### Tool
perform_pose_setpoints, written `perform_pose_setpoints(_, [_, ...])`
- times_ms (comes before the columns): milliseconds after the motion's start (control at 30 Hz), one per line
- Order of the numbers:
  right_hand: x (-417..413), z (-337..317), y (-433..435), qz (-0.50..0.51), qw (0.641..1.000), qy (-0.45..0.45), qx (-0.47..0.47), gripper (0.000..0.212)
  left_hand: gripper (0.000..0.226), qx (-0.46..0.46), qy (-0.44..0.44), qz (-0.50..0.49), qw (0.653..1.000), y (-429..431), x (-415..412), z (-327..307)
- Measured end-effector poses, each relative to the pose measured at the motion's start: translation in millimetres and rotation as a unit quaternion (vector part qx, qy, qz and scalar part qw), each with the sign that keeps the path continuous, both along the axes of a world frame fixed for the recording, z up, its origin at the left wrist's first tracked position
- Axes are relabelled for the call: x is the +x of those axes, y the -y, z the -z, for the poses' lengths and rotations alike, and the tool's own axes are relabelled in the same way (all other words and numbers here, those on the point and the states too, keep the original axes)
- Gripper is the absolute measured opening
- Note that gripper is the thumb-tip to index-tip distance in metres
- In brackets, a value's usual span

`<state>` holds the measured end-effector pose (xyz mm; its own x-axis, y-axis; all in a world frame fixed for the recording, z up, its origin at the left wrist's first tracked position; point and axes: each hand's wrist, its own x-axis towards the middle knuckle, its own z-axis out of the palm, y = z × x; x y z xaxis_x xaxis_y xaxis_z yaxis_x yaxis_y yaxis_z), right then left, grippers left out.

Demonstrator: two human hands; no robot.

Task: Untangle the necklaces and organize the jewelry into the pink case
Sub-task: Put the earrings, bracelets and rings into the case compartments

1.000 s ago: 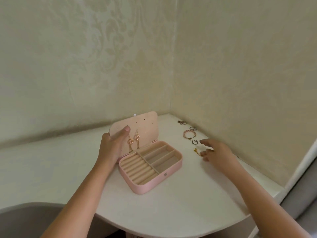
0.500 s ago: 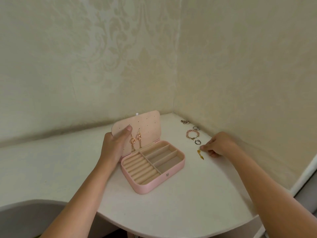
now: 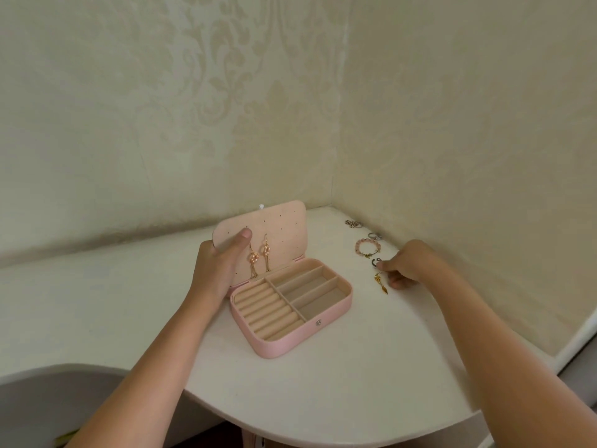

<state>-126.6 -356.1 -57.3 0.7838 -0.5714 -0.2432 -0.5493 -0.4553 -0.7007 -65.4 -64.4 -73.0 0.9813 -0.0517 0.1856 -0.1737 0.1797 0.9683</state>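
The pink case (image 3: 274, 345) lies open on the white table, its beige ring rolls and compartments bare. My left hand (image 3: 216, 270) grips the left edge of the raised lid (image 3: 284, 227), thumb on its inner face. Two pink bead earrings (image 3: 260, 257) hang from the lid. My right hand (image 3: 410, 263) has its fingers curled and pinches the top of a gold leaf earring (image 3: 381, 282) lying on the table to the right of the case. A dark ring (image 3: 374, 262) sits beside my fingertips.
Along the right wall lie a pink bead bracelet (image 3: 368, 246), a silver ring (image 3: 374, 236) and a small metal cluster (image 3: 352, 223). Walls meet in a corner behind the case. The table's curved front edge (image 3: 290, 431) runs below my arms.
My right hand moved from an open reach to curling its fingers onto the gold leaf earring. My left hand has stayed on the lid.
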Motion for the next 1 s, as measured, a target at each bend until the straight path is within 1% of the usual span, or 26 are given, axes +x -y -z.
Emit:
perform_pose_setpoints(67, [3,0,2,0.008,1.0,-0.001,0.016,0.025,0.025,0.0,-0.002,0.002,1.0,0,0,0])
perform_pose_setpoints(167, [6,-3,2,0.01,0.999,-0.002,0.034,0.023,0.038,-0.003,-0.004,0.003,1.0,1,1,0])
perform_pose_setpoints(233, [8,-5,1,-0.002,1.0,-0.002,0.012,0.023,0.043,-0.005,-0.007,0.001,1.0,1,2,1])
perform_pose_setpoints(333, [11,-8,-5,-0.027,0.998,-0.032,-0.043,0.027,0.045,-0.006,-0.007,0.002,1.0,0,3,2])
perform_pose_setpoints(433, [17,-13,-12,-0.058,0.994,-0.062,-0.067,0.026,0.051,-0.006,-0.004,-0.002,1.0,1,4,3])
perform_pose_setpoints(500, [20,-17,-19,-0.093,0.988,-0.083,-0.087,0.017,0.049,-0.006,-0.003,-0.002,1.0,0,4,3])
perform_pose_setpoints(600, [22,-17,-24,-0.127,0.978,-0.113,-0.122,0.036,0.041,-0.008,-0.004,0.003,1.0,0,3,3])
perform_pose_setpoints(667, [20,-17,-24,-0.146,0.973,-0.123,-0.129,0.039,0.042,-0.004,0.0,0.004,1.0,1,3,3])
perform_pose_setpoints(733, [18,-18,-23,-0.162,0.969,-0.13,-0.132,0.036,0.042,-0.007,0.001,0.005,1.0,1,1,2])
perform_pose_setpoints(800, [15,-20,-23,-0.174,0.967,-0.13,-0.13,0.033,0.038,-0.006,-0.003,0.008,1.0,1,1,1])
perform_pose_setpoints(933, [10,-17,-27,-0.196,0.967,-0.089,-0.136,0.017,0.03,-0.007,-0.001,0.009,1.0,1,1,1])
perform_pose_setpoints(1000, [7,-14,-28,-0.208,0.966,-0.074,-0.134,0.015,0.038,-0.01,-0.001,0.007,1.0,1,1,2])
